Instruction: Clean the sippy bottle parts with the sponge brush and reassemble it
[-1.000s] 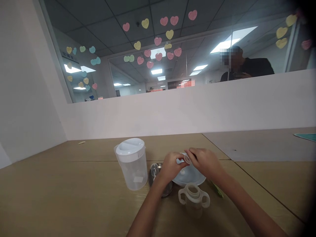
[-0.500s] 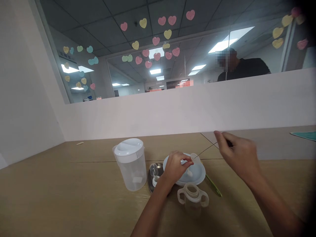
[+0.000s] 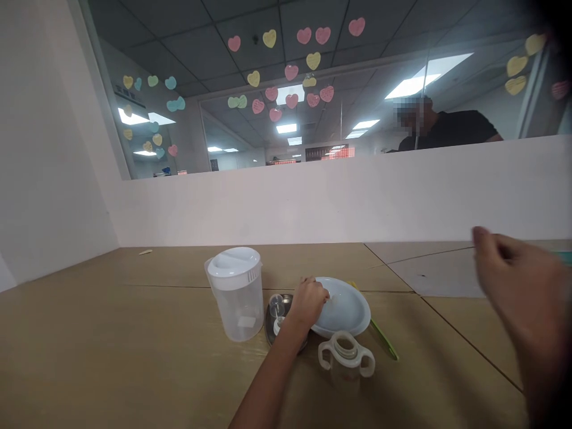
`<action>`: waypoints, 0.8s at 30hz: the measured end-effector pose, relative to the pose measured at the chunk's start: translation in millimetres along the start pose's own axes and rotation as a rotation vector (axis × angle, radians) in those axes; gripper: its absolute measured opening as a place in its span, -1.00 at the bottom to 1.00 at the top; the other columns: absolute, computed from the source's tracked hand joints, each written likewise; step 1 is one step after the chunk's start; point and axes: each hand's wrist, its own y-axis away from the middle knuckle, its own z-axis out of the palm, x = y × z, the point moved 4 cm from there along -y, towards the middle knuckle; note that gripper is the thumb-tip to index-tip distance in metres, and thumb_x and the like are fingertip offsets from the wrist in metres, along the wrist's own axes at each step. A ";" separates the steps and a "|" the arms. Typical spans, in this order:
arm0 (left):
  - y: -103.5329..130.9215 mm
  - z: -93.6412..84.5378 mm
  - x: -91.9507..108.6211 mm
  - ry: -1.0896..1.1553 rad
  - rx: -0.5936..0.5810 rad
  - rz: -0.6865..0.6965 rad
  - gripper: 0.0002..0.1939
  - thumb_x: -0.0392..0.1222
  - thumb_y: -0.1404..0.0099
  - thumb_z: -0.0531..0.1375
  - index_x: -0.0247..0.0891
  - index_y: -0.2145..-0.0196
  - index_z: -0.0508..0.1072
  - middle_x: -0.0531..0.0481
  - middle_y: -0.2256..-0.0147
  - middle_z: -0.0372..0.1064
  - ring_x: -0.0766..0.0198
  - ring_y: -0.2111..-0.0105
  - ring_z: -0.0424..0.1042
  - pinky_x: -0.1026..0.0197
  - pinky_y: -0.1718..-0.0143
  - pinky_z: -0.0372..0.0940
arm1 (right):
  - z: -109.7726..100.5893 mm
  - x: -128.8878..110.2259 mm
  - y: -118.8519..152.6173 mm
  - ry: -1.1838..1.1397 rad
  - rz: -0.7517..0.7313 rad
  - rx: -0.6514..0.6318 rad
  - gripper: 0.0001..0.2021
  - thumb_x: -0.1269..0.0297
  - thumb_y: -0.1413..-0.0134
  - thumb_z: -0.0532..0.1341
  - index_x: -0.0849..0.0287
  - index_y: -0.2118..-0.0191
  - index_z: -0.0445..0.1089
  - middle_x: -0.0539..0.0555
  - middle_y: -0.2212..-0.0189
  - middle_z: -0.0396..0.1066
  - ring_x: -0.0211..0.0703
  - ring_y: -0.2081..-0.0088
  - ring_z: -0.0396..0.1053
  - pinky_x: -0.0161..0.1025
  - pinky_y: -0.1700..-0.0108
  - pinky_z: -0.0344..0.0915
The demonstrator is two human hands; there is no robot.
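Observation:
My left hand [image 3: 308,302] is closed over the left rim of a pale blue plate [image 3: 357,325]; what its fingers hold, if anything, is hidden. Up and to the right, my right hand [image 3: 521,280], blurred by motion, pinches the end of a thin wire-like stick [image 3: 429,256] that reaches leftward above the table. In front of the plate stands a clear baby bottle [image 3: 346,360] with two white handles and an open top. Beside my left forearm, a dark metal tray [image 3: 270,333] carries small clear and white parts [image 3: 277,307].
A clear plastic pitcher [image 3: 236,304] with a white lid stands left of the tray. A green stick-like tool [image 3: 384,338] lies right of the plate. Behind the table rises a white wall [image 3: 290,208] with a window above, through which a person in dark clothing [image 3: 465,128] shows.
My right hand has swung to the right with the thin stick. My left hand has drawn back to the plate's left side; the translucent piece at its fingertips is no longer visible.

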 end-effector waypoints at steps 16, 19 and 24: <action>0.6 -9.9 -21.2 1.099 0.094 -0.144 -0.60 0.00 -0.13 0.19 -0.38 0.21 0.49 -0.15 0.24 0.47 0.25 0.28 0.41 0.27 0.23 0.24 | 179.6 -1.8 80.8 0.313 -0.146 -0.916 -0.67 0.09 -0.10 0.04 0.19 0.48 0.40 0.13 0.43 0.45 -0.18 0.39 0.37 -0.33 0.47 -0.03; 7.7 -37.5 -11.4 1.289 0.136 -0.150 -0.59 0.00 -0.10 0.22 -0.34 0.16 0.47 -0.13 0.25 0.47 0.30 0.32 0.40 0.28 0.26 0.23 | 184.5 1.2 85.8 0.317 -0.161 -0.980 -0.78 0.17 -0.01 0.14 0.20 0.47 0.41 0.13 0.41 0.45 -0.17 0.36 0.39 -0.34 0.43 0.04; 23.3 -71.5 15.8 1.280 0.041 -0.029 -0.62 -0.03 -0.10 0.24 -0.33 0.17 0.48 -0.14 0.24 0.47 0.28 0.29 0.39 0.28 0.26 0.21 | 159.3 -21.8 75.7 0.344 -0.165 -0.917 -0.76 0.23 -0.08 0.04 0.24 0.35 0.40 0.24 0.30 0.43 -0.05 0.25 0.37 -0.28 0.35 0.09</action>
